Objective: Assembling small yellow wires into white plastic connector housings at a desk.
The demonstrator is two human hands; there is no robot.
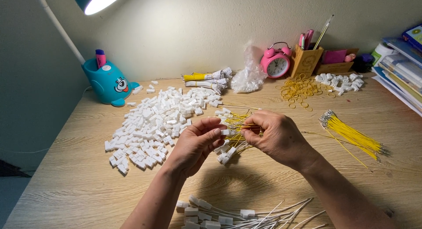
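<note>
- I see a light wooden desk (pixel 79 185) carrying a heap of white plastic connectors (pixel 149 128)
- Loose yellow wires (pixel 351 134), yellow rubber bands (pixel 301 90)
- White wired connectors (pixel 228 213) at my near edge
- Pink alarm clock (pixel 275 62), teal whale-shaped holder (pixel 107 81) at the back

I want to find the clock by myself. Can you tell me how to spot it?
Look along the back edge of the wooden desk, by the wall. Right of the crinkly clear plastic bag and left of the wooden pen holder stands the alarm clock. It is the only round pink thing, with two bells on top and a white face.
</note>
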